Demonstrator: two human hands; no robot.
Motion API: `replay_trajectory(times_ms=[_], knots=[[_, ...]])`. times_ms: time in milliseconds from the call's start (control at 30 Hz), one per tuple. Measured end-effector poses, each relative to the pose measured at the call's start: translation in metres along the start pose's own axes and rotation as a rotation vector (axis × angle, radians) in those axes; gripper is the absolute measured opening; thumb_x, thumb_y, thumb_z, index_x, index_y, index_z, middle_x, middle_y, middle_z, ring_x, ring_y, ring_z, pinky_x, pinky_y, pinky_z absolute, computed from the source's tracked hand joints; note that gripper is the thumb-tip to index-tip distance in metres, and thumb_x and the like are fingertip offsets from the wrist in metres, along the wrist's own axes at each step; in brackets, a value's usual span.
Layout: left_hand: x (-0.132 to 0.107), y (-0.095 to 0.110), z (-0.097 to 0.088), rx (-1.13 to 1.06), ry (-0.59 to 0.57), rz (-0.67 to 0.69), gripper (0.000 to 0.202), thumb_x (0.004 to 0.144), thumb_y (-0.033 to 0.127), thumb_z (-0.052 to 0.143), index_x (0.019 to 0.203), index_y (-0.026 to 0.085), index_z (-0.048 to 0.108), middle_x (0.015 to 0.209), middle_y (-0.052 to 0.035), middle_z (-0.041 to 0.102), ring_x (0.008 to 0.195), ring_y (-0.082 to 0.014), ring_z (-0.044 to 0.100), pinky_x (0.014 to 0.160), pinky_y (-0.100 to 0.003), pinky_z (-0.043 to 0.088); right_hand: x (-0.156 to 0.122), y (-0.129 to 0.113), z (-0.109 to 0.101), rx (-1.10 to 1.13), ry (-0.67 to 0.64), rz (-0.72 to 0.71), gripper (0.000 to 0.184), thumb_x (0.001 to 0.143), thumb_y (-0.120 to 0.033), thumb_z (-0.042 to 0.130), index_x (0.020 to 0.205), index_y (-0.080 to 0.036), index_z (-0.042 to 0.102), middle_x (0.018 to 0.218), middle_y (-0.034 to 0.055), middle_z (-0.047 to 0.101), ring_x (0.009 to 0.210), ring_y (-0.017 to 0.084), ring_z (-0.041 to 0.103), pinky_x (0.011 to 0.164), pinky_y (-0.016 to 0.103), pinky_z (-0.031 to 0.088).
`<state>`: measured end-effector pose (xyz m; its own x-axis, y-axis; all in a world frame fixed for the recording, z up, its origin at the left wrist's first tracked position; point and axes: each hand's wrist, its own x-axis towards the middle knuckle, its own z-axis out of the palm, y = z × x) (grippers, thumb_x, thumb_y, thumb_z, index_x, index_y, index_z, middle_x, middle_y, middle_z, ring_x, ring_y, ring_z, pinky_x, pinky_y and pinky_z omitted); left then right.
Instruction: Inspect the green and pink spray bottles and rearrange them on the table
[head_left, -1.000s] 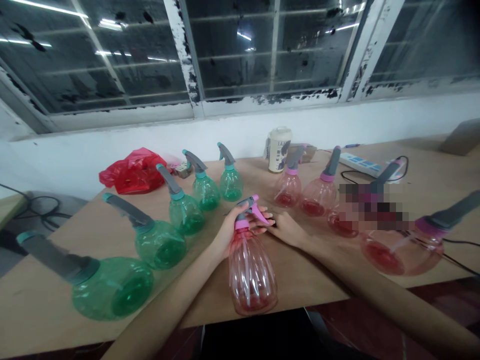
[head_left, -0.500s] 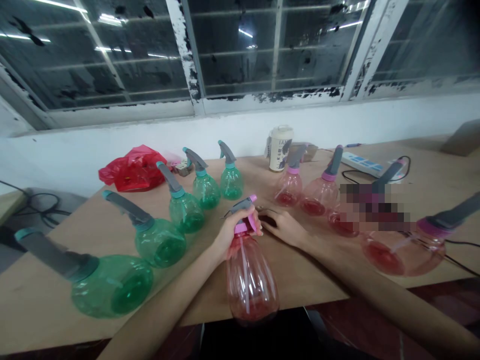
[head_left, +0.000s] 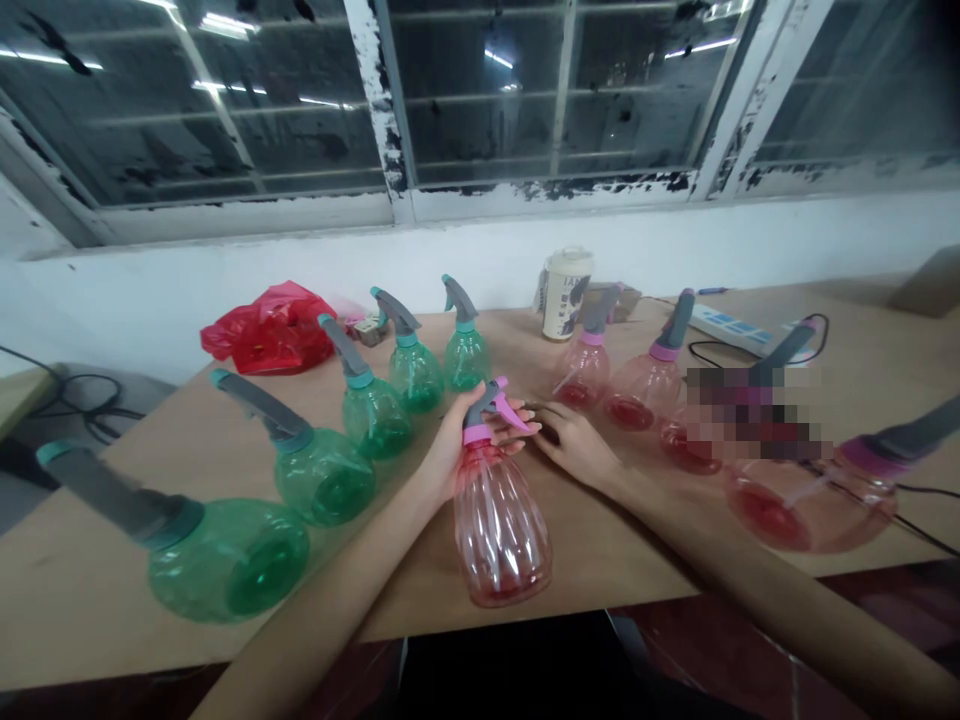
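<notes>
Noting the change first: half a second ago the left hand (head_left: 461,425) had its fingers folded over the pink trigger (head_left: 512,412); now they are straightened, and I judge one squeeze to be over. The bottle's base, which overlapped the near edge, now shows just inside it.

Item: pink-tinted spray bottle (head_left: 502,530), one, by the middle of the worktop's (head_left: 615,560) near edge, head leaning away. Whether its base touches, I cannot tell.

Item: left hand, thumb and palm round the bottle's neck, fingers extended loosely behind the trigger.

Item: right hand (head_left: 577,445), half-curled, palm down, just beside the left fingertips; what lies beneath it is hidden from me.

Flanking: five green spray bottles (head_left: 375,418) along the left edge; four red-bottomed spray bottles (head_left: 643,392) toward the right, one partly masked.

Back edge: cream lidded tumbler (head_left: 568,298).
</notes>
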<state>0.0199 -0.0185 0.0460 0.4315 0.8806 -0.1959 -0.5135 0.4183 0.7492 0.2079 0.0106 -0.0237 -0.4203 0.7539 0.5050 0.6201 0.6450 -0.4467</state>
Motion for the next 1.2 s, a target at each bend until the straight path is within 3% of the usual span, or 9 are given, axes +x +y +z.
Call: replay_trajectory(times_ms=[233,467,733,900,1000,1100,1200], knots=[[-0.0003,-0.0067,0.0006,0.033,-0.011,-0.068,0.05,0.088,0.05,0.042,0.097,0.006,0.066,0.099,-0.0176,0.069,0.091,-0.027,0.068,0.068,-0.03,0.056,0.0006,0.0021,0.0001,0.047,-0.03,0.028,0.028,0.08,-0.014,0.053,0.107,-0.017,0.062,0.119,0.0093,0.061,0.111,0.022,0.056,0.096,0.038,0.045],[-0.0007,-0.0061,0.0011,0.031,0.011,-0.052,0.052,0.09,0.048,0.038,0.099,0.005,0.065,0.094,-0.0188,0.07,0.092,-0.0275,0.067,0.068,-0.031,0.056,0.0004,0.0031,-0.0002,0.048,-0.019,0.037,0.028,0.08,-0.013,0.052,0.105,-0.02,0.062,0.116,0.0079,0.062,0.108,0.022,0.058,0.093,0.039,0.046],[0.0005,-0.0069,-0.0008,0.035,0.015,-0.052,0.052,0.088,0.05,0.039,0.096,0.006,0.066,0.09,-0.0177,0.071,0.088,-0.0266,0.068,0.066,-0.031,0.055,-0.0004,-0.0038,-0.0056,-0.071,0.041,0.176,0.019,0.083,-0.017,0.05,0.096,-0.021,0.064,0.098,0.0063,0.066,0.089,0.02,0.062,0.078,0.034,0.05],[-0.0018,-0.0091,0.0018,0.087,0.071,0.049,0.039,0.086,0.041,0.046,0.075,0.01,0.066,0.068,-0.01,0.068,0.063,-0.0183,0.067,0.055,-0.024,0.05,-0.0013,-0.0046,-0.0055,-0.08,0.093,0.181,0.015,0.085,-0.021,0.05,0.093,-0.021,0.064,0.095,0.005,0.066,0.087,0.02,0.062,0.077,0.033,0.049],[-0.0045,-0.0079,0.0041,0.125,-0.005,0.147,0.035,0.084,0.036,0.049,0.061,0.012,0.061,0.053,-0.0043,0.062,0.048,-0.0126,0.06,0.049,-0.02,0.046,-0.0018,-0.003,-0.0046,-0.068,0.122,0.196,0.015,0.086,-0.023,0.049,0.091,-0.021,0.063,0.093,0.0052,0.067,0.087,0.02,0.062,0.078,0.033,0.049],[-0.0061,-0.0042,0.005,0.154,-0.083,0.118,0.041,0.087,0.041,0.045,0.068,0.01,0.065,0.06,-0.0077,0.065,0.054,-0.0151,0.063,0.051,-0.021,0.047,-0.002,-0.0009,-0.0038,-0.074,0.133,0.195,0.015,0.086,-0.024,0.049,0.09,-0.02,0.063,0.092,0.0061,0.067,0.087,0.021,0.062,0.078,0.034,0.049],[-0.005,-0.0014,0.0035,0.136,-0.059,0.043,0.05,0.089,0.048,0.04,0.081,0.008,0.068,0.074,-0.0139,0.07,0.071,-0.0209,0.069,0.058,-0.024,0.051,-0.002,0.0009,-0.0032,-0.092,0.136,0.189,0.015,0.085,-0.023,0.048,0.089,-0.02,0.063,0.092,0.0065,0.067,0.087,0.022,0.062,0.078,0.035,0.048]])
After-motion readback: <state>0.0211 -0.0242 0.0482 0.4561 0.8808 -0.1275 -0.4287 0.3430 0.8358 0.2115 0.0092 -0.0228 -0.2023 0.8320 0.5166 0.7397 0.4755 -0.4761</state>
